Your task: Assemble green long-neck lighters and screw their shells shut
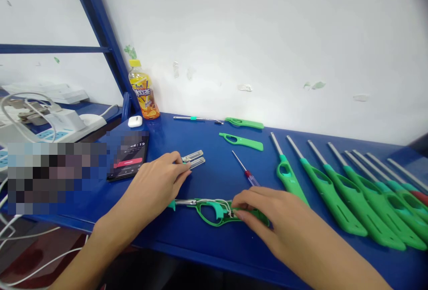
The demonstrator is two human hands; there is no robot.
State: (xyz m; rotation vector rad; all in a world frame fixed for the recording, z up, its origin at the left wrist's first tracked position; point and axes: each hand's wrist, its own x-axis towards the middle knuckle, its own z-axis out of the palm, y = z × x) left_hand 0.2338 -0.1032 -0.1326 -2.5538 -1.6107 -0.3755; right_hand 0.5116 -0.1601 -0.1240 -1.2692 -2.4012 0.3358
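My left hand (162, 175) is closed in a pinch on the near one of two clear fuel tanks (197, 162). The other clear tank (193, 155) lies just behind it. Below, at the table's front, lies an opened green gas lighter (209, 221) with a teal trigger (219, 210), loose white wires and a metal tube pointing left. My right hand (264, 209) has thumb and forefinger pinched on the lighter's handle, beside the wires; the palm side is hidden. A screwdriver (248, 174) with a clear and red handle lies behind my right hand.
Several assembled green lighters (337, 196) lie in a row on the right. Green shell halves (245, 142) and a metal tube with wires (194, 118) lie at the back. On the left are a phone (133, 156), a white earbud case (135, 122), a drink bottle (144, 91) and cables.
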